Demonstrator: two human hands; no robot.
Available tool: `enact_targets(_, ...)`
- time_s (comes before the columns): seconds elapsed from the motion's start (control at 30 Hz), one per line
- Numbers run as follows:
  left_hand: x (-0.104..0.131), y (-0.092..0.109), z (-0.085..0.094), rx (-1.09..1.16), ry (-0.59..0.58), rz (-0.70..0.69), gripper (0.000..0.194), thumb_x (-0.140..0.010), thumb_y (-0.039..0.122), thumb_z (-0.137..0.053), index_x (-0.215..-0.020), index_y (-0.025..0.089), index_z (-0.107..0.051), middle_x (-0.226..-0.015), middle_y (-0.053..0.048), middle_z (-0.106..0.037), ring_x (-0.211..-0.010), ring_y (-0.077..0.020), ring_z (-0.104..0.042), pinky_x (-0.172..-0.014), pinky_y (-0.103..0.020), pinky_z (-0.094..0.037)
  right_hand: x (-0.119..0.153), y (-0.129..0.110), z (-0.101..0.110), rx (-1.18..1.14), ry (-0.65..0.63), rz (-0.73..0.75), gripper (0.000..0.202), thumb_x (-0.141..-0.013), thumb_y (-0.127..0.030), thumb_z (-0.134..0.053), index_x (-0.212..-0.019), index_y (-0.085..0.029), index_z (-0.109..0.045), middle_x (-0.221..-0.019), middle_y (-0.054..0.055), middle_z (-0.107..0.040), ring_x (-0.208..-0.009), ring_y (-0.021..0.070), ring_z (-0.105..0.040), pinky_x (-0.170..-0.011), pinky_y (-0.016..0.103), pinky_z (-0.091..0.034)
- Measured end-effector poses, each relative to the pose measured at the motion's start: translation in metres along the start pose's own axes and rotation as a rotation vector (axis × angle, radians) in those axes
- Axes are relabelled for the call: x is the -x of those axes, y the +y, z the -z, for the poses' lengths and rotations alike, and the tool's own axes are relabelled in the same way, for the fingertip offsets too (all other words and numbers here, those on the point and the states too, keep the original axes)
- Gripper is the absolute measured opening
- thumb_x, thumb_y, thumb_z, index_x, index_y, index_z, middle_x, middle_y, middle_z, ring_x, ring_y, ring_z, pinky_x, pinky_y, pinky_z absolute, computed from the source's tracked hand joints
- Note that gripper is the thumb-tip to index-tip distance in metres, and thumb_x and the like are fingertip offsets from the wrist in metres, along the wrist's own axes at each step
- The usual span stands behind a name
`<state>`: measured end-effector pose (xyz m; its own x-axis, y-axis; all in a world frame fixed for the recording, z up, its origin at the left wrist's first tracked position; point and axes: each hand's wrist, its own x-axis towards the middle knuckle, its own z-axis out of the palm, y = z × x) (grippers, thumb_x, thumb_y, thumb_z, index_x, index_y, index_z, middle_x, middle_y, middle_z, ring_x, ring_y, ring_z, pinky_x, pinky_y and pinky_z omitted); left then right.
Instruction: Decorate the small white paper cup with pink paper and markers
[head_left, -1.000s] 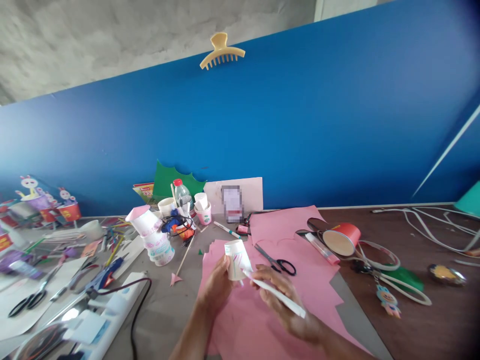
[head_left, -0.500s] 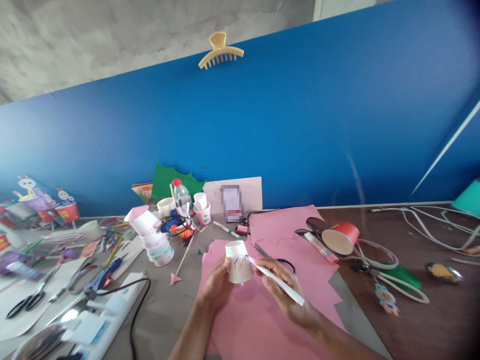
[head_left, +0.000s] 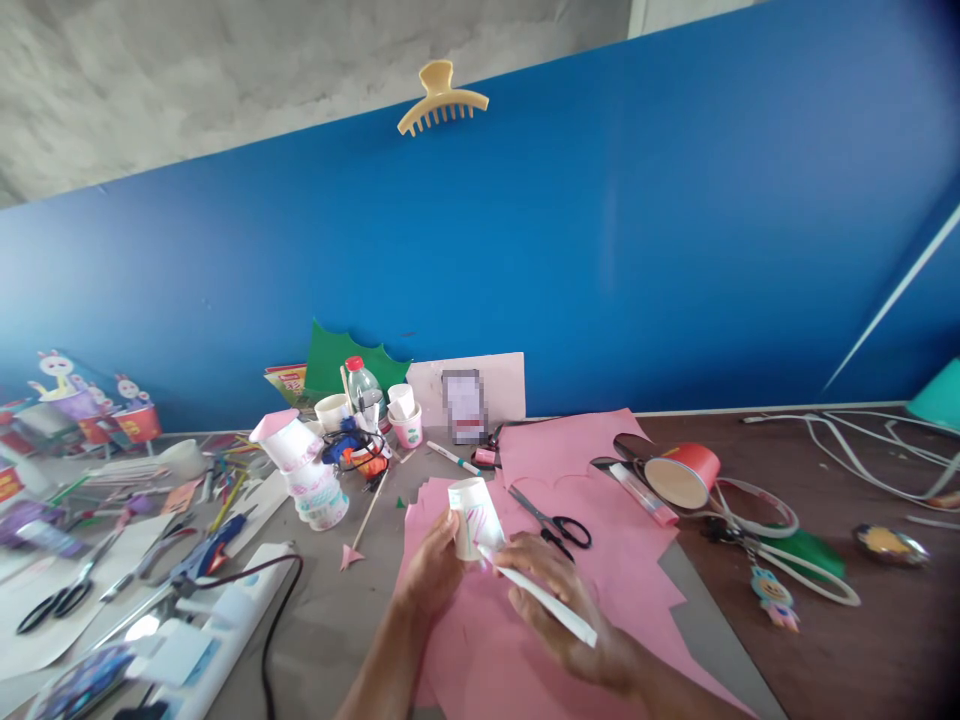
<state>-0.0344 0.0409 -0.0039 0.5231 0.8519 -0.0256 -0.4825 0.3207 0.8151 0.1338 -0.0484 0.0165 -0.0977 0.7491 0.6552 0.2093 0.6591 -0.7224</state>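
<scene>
A small white paper cup with pink and teal marks is held upside down, slightly tilted, by my left hand at its left side. My right hand grips a white marker, whose pink tip meets the lower part of the cup. Both hands are over pink paper sheets. Black-handled scissors lie on the paper just beyond my right hand. To the left stands a stack of decorated cups topped with a pink cone.
On the left are a power strip, more scissors and a glue gun. A bottle stands at the back. A red cup lies on its side at right, near a capped pink marker and a keychain.
My right hand and the marker have moved down and slightly left, to the cup's lower edge. The cup has tilted a little, and more of the scissors shows.
</scene>
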Motion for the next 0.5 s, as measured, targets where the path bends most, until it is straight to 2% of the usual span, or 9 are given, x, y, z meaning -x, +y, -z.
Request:
enact_targets(0.17,-0.0006,0.0003,0.0022,-0.008,0.013,0.011,0.036,-0.080,0.051,-0.073,-0.092,0.017,-0.071,-0.094,-0.011,-0.072,-0.098,-0.0278,-0.066,-0.086,-0.038,-0.053,-0.0005,-0.0004,-0.0010,0.028,-0.034,0.053,0.029,-0.091,-0.018,-0.055,-0.117,-0.029,-0.064,-0.097,0.006,-0.073,-0.092,0.0235,-0.067,-0.084,0.037,-0.055)
enact_targets(0.37,-0.0004,0.0008,0.0016,-0.014,-0.028,0.034,0.048,-0.077,0.058,-0.073,-0.099,0.016,-0.070,-0.099,-0.013,-0.072,-0.103,-0.0312,-0.065,-0.086,-0.041,-0.053,0.0004,0.0010,0.0033,0.063,0.058,0.028,0.027,-0.093,-0.019,-0.054,-0.116,-0.029,-0.063,-0.096,0.005,-0.072,-0.092,0.0224,-0.067,-0.082,0.033,-0.055)
enact_targets(0.5,0.0004,-0.0003,0.0013,-0.018,-0.019,0.019,0.047,-0.077,0.055,-0.073,-0.101,0.015,-0.071,-0.097,-0.012,-0.072,-0.099,-0.0305,-0.067,-0.085,-0.041,-0.053,0.0006,0.0003,0.0039,0.073,0.049,0.020,0.029,-0.092,-0.017,-0.055,-0.118,-0.029,-0.063,-0.098,0.005,-0.072,-0.094,0.0222,-0.067,-0.084,0.033,-0.055)
